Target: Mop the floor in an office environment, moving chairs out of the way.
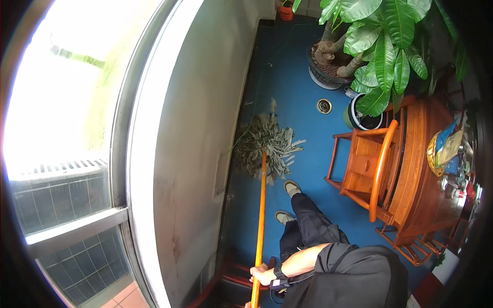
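Note:
A mop with a long wooden handle [260, 215] slants up through the middle of the view. Its grey cloth-strip head [265, 148] lies spread on the blue floor by the wall. My right hand [263, 275] is wrapped around the handle, and a black band circles that wrist. At the bottom edge, a small part of my left hand [247, 305] shows around the same handle, nearer its end. The rest of that hand is cut off. My two shoes [292, 188] stand just below and right of the mop head.
To the left runs a stained pale wall [192, 154] beside a window [69, 115]. A wooden armchair [366, 165] and a wooden table [427, 204] stand at right. Beyond are a floor drain [324, 106], a bin [352, 115], a potted tree [327, 77] and a thin green cord.

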A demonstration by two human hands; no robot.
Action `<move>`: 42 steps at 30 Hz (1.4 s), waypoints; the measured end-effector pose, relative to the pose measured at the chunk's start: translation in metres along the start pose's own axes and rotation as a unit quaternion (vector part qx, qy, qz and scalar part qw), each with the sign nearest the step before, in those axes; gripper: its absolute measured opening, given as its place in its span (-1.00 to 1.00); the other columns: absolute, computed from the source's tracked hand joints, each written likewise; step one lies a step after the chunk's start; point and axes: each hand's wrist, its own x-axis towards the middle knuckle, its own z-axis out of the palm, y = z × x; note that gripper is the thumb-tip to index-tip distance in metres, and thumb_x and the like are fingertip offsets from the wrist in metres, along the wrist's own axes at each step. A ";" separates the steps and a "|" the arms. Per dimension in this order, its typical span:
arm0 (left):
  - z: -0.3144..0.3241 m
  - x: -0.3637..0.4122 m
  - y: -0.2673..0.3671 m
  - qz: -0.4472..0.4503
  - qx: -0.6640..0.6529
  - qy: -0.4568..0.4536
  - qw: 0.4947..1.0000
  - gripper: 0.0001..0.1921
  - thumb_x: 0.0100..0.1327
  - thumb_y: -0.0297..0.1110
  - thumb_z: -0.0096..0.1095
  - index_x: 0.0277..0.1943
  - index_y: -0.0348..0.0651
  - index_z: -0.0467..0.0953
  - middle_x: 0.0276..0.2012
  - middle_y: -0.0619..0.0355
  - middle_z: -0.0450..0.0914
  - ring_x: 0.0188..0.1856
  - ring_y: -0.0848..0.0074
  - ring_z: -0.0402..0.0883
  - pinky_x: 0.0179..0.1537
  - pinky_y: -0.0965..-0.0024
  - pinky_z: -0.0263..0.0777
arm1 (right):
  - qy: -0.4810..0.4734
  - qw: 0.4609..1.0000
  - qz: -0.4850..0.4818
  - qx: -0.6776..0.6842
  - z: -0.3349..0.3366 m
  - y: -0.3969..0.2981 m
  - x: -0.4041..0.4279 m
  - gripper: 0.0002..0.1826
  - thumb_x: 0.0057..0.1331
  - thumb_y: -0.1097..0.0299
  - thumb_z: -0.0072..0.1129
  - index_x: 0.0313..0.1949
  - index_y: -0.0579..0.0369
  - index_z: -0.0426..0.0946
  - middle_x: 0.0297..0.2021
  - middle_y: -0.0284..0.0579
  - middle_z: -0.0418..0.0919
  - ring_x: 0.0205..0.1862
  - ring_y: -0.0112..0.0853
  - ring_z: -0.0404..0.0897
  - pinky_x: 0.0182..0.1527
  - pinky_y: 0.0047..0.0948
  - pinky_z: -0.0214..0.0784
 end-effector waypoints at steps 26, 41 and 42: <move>-0.018 0.264 0.228 0.139 -0.048 -0.052 0.988 -0.63 -0.02 -0.25 0.32 -0.19 -0.32 0.49 -0.40 -0.18 0.58 -0.28 0.07 0.61 -0.25 0.21 0.45 | -0.020 0.948 -0.310 0.071 0.013 -0.351 0.002 -0.91 0.25 0.44 0.02 -0.40 0.16 0.38 -0.65 -0.19 0.37 -0.63 -0.38 0.39 -0.53 -0.42 0.35; -0.131 0.273 0.186 0.161 -0.046 0.061 0.984 -0.69 0.03 -0.41 0.30 -0.15 -0.36 0.52 -0.46 -0.10 0.59 -0.41 0.31 0.58 -0.29 0.31 0.44 | -0.085 0.975 -0.121 0.164 0.096 -0.376 0.079 -0.90 0.19 0.47 -0.01 -0.47 0.10 0.29 -0.63 -0.14 0.27 -0.61 -0.28 0.35 -0.54 -0.26 0.31; -0.138 0.280 0.206 0.154 -0.048 0.060 0.985 -0.67 0.03 -0.40 0.30 -0.13 -0.35 0.51 -0.45 -0.13 0.59 -0.40 0.25 0.59 -0.29 0.29 0.44 | -0.082 0.972 -0.130 0.176 0.100 -0.391 0.078 -0.89 0.18 0.47 0.00 -0.48 0.10 0.29 -0.64 -0.13 0.27 -0.61 -0.26 0.34 -0.52 -0.25 0.31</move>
